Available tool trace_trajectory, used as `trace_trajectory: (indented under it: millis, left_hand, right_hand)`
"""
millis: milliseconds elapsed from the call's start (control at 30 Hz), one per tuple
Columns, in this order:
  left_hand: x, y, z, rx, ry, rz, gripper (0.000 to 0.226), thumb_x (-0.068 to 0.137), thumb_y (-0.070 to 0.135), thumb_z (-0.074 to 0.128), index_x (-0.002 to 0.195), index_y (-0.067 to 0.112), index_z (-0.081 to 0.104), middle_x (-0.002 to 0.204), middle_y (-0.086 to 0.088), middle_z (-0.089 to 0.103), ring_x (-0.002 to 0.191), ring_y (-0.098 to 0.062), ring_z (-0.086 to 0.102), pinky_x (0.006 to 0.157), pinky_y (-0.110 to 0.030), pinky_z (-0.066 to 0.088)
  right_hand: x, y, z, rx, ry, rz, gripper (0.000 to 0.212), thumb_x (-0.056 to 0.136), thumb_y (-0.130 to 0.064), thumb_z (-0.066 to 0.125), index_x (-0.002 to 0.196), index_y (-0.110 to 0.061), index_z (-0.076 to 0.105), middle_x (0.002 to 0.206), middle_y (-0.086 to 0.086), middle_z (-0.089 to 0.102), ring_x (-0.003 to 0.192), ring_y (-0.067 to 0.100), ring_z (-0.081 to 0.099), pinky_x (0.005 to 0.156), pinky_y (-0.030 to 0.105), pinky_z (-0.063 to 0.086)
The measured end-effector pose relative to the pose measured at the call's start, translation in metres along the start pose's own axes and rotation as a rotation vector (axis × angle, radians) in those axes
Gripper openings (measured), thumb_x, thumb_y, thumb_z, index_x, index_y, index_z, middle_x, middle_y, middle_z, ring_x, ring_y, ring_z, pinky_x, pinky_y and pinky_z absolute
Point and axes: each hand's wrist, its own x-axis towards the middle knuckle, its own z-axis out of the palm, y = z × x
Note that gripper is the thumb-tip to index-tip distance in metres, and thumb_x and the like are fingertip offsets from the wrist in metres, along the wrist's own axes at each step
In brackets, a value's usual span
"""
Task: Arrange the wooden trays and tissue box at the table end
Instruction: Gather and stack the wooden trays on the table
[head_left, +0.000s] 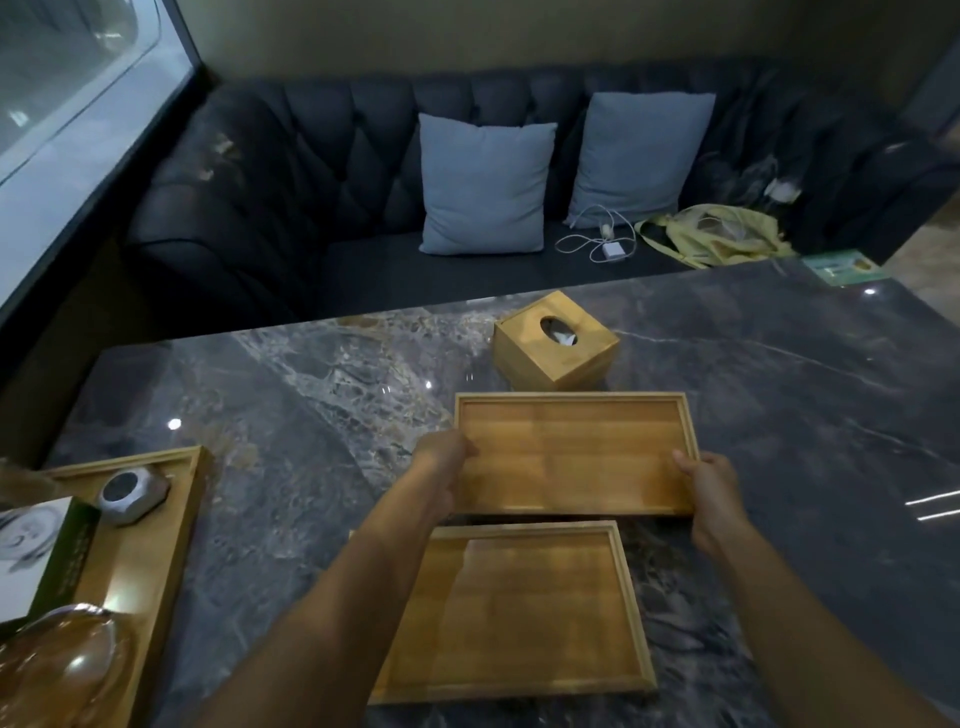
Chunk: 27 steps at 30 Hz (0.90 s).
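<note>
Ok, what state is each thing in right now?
Far tray: empty, gripped at both short ends.
Near tray: empty, flat on table.
Tissue box: upright, tissue showing.
Left tray: loaded.
Left hand: gripping.
Right hand: gripping.

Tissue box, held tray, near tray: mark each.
tissue box (556, 340): head view, on its top face beside the oval opening.
held tray (571, 452): head view, on its bare floor between the hands.
near tray (519, 608): head view, on its floor.
</note>
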Motion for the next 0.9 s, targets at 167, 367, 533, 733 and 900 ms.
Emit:
trace_trajectory:
  millis: [167, 367, 533, 733, 900]
  left_hand:
    - [-0.033, 0.028, -0.015, 0.063, -0.036, 0.296, 0.026, 0.082, 0.004, 0.046, 0.097, 0.014, 0.064, 0.09, -0.007, 0.061, 0.083, -0.023, 0.057, 0.071, -0.039, 0.049]
    - [-0.082, 0.057, -0.051, 0.107, -0.014, 0.46, 0.033, 0.08, 0.004, 0.046, 0.084, 0.029, 0.068, 0.088, 0.005, 0.064, 0.084, -0.012, 0.056, 0.058, -0.03, 0.041]
    - [-0.101, 0.046, -0.083, 0.142, 0.076, 0.345, 0.025, 0.08, 0.0, 0.047, 0.085, 0.018, 0.063, 0.086, 0.0, 0.059, 0.082, -0.012, 0.052, 0.062, -0.032, 0.041]
    - [-0.113, 0.007, -0.113, 0.252, 0.066, 0.202, 0.027, 0.075, -0.002, 0.047, 0.075, 0.016, 0.067, 0.071, 0.004, 0.064, 0.075, -0.007, 0.056, 0.06, -0.03, 0.047]
    - [-0.109, -0.027, -0.127, 0.334, 0.037, 0.093, 0.037, 0.074, -0.006, 0.039, 0.091, 0.014, 0.066, 0.081, -0.002, 0.059, 0.075, -0.011, 0.053, 0.059, -0.026, 0.043]
  right_hand:
    - [-0.015, -0.02, 0.002, 0.132, -0.057, -0.149, 0.014, 0.084, -0.014, 0.057, 0.079, -0.025, 0.052, 0.093, 0.006, 0.06, 0.09, 0.025, 0.055, 0.077, 0.039, 0.046]
    - [-0.045, -0.061, 0.01, -0.156, -0.047, -0.467, 0.009, 0.085, -0.023, 0.057, 0.089, -0.016, 0.054, 0.082, 0.0, 0.058, 0.076, 0.017, 0.054, 0.06, 0.03, 0.038]
    - [-0.079, -0.06, 0.007, -0.633, 0.03, -0.744, 0.025, 0.092, -0.025, 0.047, 0.073, -0.009, 0.051, 0.072, 0.008, 0.051, 0.07, 0.023, 0.045, 0.061, 0.032, 0.029]
    - [-0.103, -0.02, -0.01, -0.828, -0.04, -0.795, 0.033, 0.092, -0.025, 0.047, 0.066, -0.005, 0.049, 0.076, 0.027, 0.063, 0.072, 0.038, 0.057, 0.061, 0.038, 0.035]
    - [-0.117, 0.01, -0.019, -0.955, -0.082, -0.752, 0.033, 0.093, -0.025, 0.045, 0.076, 0.002, 0.056, 0.085, 0.03, 0.065, 0.082, 0.042, 0.059, 0.065, 0.041, 0.039]
